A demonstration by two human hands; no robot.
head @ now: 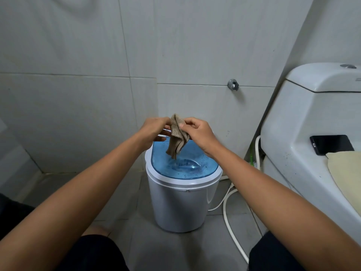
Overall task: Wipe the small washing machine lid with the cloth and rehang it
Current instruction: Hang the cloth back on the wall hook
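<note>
A small white washing machine (178,208) stands on the tiled floor, topped by a translucent blue lid (185,165) speckled with droplets. A crumpled brown cloth (177,139) hangs above the lid's far end, its lower tip near the lid's surface. My left hand (154,130) pinches the cloth's top from the left. My right hand (197,132) grips the same top edge from the right, thumb pressed on the fabric. Both hands hover over the back of the lid, apart from it.
A white toilet (304,133) fills the right side, with a black phone (331,146) and a beige towel (345,171) on it. A white hose (228,210) curls on the floor beside the machine. A metal wall fitting (233,84) sits on the tiled wall behind.
</note>
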